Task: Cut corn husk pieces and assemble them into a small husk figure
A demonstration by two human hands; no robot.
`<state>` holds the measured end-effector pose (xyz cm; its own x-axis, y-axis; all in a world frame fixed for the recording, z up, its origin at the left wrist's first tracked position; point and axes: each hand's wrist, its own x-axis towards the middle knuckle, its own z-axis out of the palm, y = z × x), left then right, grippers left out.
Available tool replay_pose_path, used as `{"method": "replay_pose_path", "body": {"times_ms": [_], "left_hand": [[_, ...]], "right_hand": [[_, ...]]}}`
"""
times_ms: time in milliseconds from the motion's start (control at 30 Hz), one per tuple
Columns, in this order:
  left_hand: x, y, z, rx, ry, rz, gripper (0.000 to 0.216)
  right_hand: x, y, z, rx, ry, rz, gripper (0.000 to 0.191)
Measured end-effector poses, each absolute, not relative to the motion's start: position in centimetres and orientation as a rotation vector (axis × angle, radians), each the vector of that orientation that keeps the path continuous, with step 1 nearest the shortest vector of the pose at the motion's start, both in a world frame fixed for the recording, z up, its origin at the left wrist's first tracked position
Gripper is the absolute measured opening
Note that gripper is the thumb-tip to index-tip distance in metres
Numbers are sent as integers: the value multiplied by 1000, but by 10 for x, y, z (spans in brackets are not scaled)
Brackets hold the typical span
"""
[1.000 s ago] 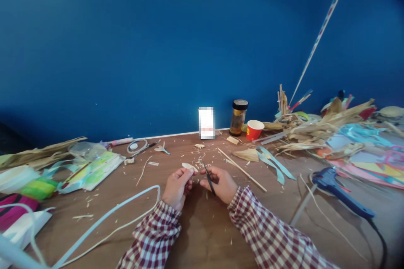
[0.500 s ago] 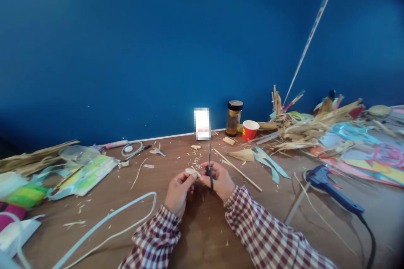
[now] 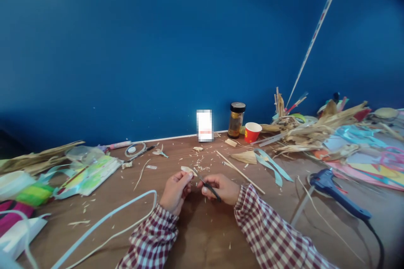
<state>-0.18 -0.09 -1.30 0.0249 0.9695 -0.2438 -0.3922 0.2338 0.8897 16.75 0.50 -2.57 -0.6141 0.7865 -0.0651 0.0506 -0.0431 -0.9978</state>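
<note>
The sleeves [image 3: 268, 235] are patterned in a red-and-white check. The scissors [image 3: 212, 192] are coloured black, the husk piece [image 3: 187, 170] pale tan. The bench [image 3: 202, 235] is seen brown, the wall [image 3: 158, 50] deep blue, the paper cup [image 3: 253, 132] red, the glue gun [image 3: 337, 195] blue.

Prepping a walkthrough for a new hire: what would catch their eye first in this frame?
The deep blue wall fills the upper half behind the brown table. Front centre, the left hand pinches a small pale husk piece and the right hand holds black scissors beside it. On the right sit a heap of dried husks, a red cup by the wall and a blue glue gun nearer the front.
</note>
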Motion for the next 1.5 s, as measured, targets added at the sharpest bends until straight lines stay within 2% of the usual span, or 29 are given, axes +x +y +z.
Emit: {"method": "replay_pose_path", "body": {"times_ms": [1000,1267,1500], "left_hand": [[-2,2,-13,712,1061,1186,18],[10,-4,-24,936,1115,1210,26],[17,-7,-29,1073,1171,1226,24]], "right_hand": [[163,7,-35,-974,-1620,1639,29],[160,12,-34,-871,-1239,1565,44],[156,10,-35,-885,-1222,1506,39]]}}
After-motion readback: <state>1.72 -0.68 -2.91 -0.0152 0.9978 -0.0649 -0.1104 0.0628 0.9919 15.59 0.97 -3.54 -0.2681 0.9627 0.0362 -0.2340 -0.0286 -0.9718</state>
